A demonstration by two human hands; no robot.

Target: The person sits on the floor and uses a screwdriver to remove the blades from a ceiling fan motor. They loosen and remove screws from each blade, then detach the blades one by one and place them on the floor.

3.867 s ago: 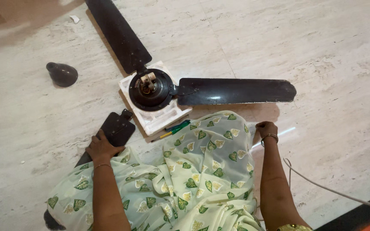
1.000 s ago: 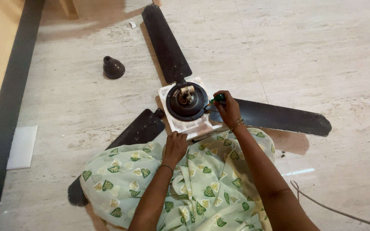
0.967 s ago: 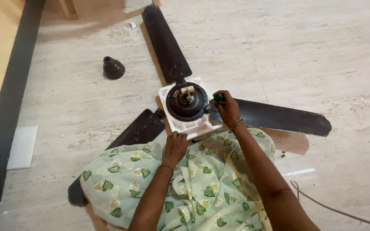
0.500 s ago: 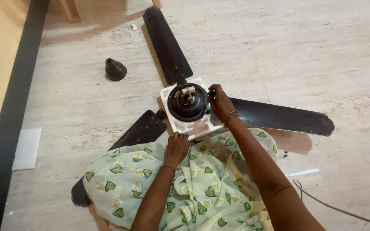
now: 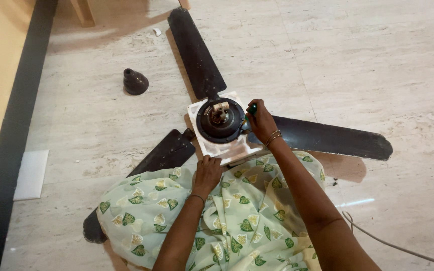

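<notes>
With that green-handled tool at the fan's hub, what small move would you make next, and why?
Probably turn the green-handled tool in place: the right hand grips it against the rim of the black round fan motor, while the left hand steadies the white foam block underneath.

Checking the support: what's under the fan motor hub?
A white square block sits under the dark motor hub, corners showing around it. Its middle is covered by the hub; the near edge is partly hidden by the left hand.

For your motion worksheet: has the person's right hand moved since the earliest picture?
Yes. The right hand left the lap fabric beside the right blade and now grips a green-handled tool against the fan motor.
</notes>
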